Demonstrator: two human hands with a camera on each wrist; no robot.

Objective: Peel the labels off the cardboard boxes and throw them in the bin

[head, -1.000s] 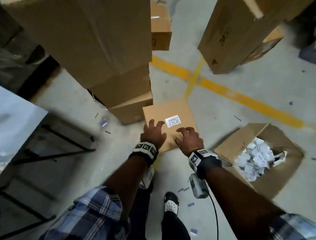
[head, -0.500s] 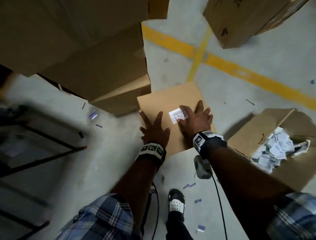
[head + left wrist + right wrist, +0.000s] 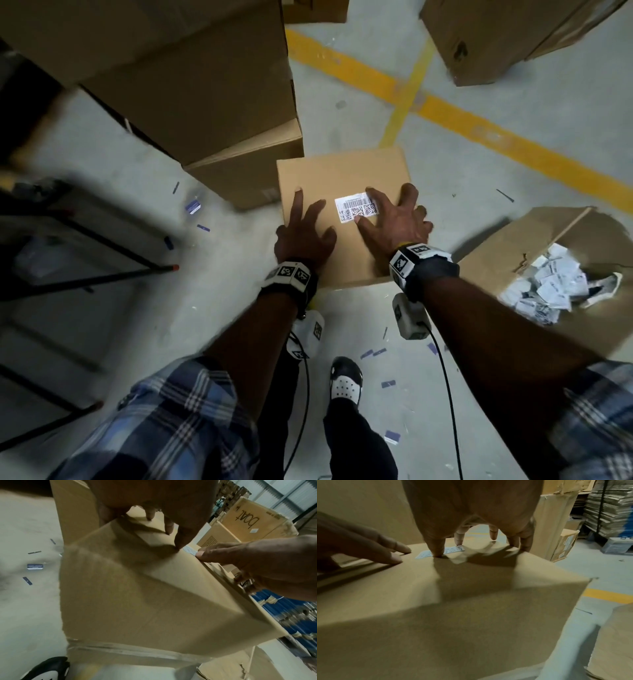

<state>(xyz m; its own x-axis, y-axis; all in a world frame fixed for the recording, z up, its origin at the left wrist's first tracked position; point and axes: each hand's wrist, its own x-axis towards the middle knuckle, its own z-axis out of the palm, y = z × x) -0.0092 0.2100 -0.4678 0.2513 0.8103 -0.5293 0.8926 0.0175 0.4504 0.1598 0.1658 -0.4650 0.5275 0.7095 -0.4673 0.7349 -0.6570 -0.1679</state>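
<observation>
A: Where's the label (image 3: 357, 208)?

B: On top of the box (image 3: 342, 171), near the middle, flat and fully stuck. The right hand (image 3: 395, 219) is spread over its right end, thumb and forefinger tips touching its edges, nothing pinched yet. The left hand (image 3: 305, 236) lies spread flat on the box just left of the label, steadying it.

A: How will it handle?

B: Thin paper on glue, I'd judge: light and easily torn. Best to lift a corner with a nail, then pull low and slowly. The cardboard looks stiff enough to press against.

A: And the bin (image 3: 561, 274)?

B: An open carton right of the box, nearby, with white peeled labels heaped inside.

A: The room?

B: A grey concrete floor (image 3: 513, 85) with yellow lines beyond the box, paper scraps around it, taller boxes stacked on its left.
</observation>
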